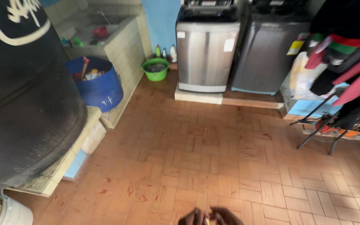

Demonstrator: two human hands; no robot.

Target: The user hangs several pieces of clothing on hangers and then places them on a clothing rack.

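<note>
Something small and pale sits pinched between both hands' fingertips.

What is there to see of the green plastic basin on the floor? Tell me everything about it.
The round green plastic basin sits upright on the reddish brick-pattern floor, in the far corner beside the blue wall. It looks glossy, with a rolled rim and walls tapering downward. Something dark lies inside; what it is cannot be told. The silver top-loading washing machine stands just to its right, small bottles stand behind it, and the tiled wash trough is at its left. Nothing grips it.
</note>
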